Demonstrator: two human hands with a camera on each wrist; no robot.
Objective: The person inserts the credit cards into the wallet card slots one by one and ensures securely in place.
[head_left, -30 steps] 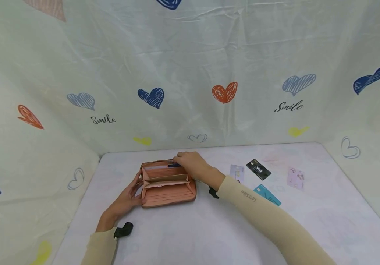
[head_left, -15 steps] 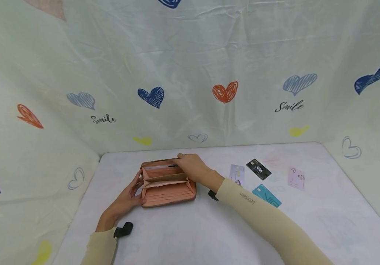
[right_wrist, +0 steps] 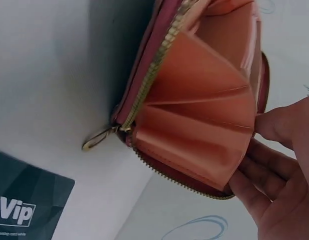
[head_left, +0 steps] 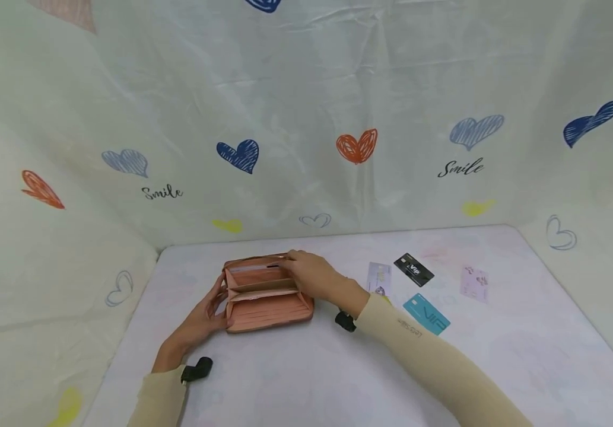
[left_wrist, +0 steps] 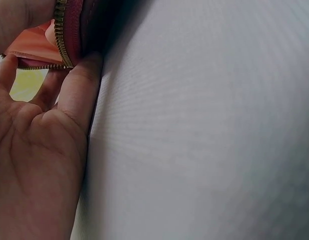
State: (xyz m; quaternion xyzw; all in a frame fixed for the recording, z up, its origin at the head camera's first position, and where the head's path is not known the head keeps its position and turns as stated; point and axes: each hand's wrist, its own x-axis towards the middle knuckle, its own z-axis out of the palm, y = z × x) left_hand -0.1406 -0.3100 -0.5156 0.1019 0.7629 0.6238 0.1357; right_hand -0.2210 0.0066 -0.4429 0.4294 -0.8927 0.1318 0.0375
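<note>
A salmon-pink zip wallet lies unzipped on the table in the head view, its pleated compartments and card slots facing up. My left hand grips its left side; in the left wrist view, fingers reach round the brass-zipped edge. At the wallet's back right corner, my right hand holds the rear panel. The right wrist view shows the thumb and curled fingers at the edge of the pleated side gusset. A thin dark sliver of a card shows in the rear slot beside the right fingertips, mostly hidden.
Right of the wallet lie a lilac card, a black VIP card, a teal VIP card and a pink card. A yellow edge peeks out by the right sleeve. A heart-printed curtain stands behind the table.
The dark blue card under the right fingertips has sunk into the rear slot, leaving only a sliver in sight. The right hand has dipped slightly; the left keeps its grip.
</note>
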